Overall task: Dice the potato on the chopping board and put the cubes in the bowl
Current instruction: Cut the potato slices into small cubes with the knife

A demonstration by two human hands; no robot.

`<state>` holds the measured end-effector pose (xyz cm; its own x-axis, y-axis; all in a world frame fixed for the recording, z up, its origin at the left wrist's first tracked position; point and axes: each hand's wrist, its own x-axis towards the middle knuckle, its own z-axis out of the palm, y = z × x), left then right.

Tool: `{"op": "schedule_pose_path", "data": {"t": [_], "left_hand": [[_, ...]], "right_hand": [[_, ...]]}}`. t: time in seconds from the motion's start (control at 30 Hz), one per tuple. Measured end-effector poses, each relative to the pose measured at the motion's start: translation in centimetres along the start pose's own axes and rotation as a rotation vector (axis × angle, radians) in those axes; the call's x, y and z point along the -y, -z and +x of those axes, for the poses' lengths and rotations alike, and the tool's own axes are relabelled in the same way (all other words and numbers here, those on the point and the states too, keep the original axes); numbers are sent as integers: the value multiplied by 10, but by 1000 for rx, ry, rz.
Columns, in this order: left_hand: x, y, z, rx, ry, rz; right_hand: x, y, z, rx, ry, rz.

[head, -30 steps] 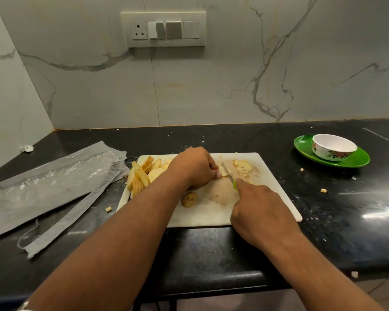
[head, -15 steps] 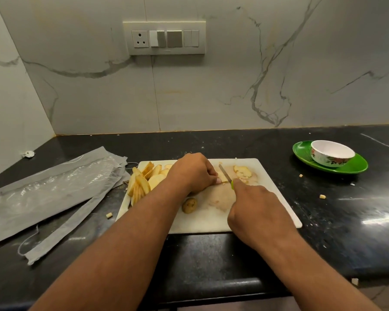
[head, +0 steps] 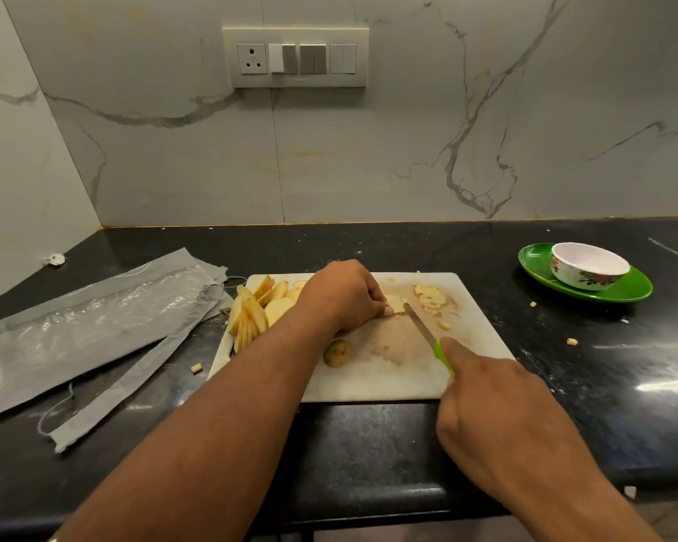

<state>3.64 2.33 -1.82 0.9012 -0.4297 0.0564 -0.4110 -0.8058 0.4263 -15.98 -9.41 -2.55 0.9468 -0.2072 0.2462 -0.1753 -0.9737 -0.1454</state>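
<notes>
A white chopping board [head: 372, 379] lies on the black counter. My left hand [head: 343, 293] has its fingers curled over a pale potato piece [head: 395, 303] near the board's middle. My right hand [head: 498, 416] grips a green-handled knife [head: 419, 324] whose tip meets that piece. Potato slices [head: 257, 311] are stacked at the board's left. Cut bits [head: 431, 297] lie at its far right, and a potato end [head: 337, 352] with skin sits near my left wrist. The white floral bowl [head: 588, 267] stands far right, its inside looking empty.
The bowl sits on a green plate [head: 623, 291]. A grey plastic bag [head: 94, 330] lies on the counter to the left of the board. Stray potato cubes [head: 572, 341] dot the counter. A marble wall with a switch panel [head: 295, 56] rises behind.
The knife blade has drawn back toward me and a little right along the potato piece. My left hand stays on the piece. The view has tilted slightly upward.
</notes>
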Motion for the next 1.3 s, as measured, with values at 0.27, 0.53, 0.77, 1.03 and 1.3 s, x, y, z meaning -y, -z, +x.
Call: {"op": "schedule_pose_path", "data": {"t": [0.27,0.53,0.77,1.03,1.3], "left_hand": [[-2,-3,0,-1,44,-2],[-1,-2,-2,-3,7,7],[-3,3,-6,29,1,15],[-1,0,-3,14,23,-22],[1,0,0,-9,24,-50]], "right_hand": [[17,-21,50,62,-66,82],[-1,-6,-1,68,-21,7],[12,-7,32,7,-45,35],[13,-19,37,48,-48,90],[4,6,-3,48,-31,7]]}}
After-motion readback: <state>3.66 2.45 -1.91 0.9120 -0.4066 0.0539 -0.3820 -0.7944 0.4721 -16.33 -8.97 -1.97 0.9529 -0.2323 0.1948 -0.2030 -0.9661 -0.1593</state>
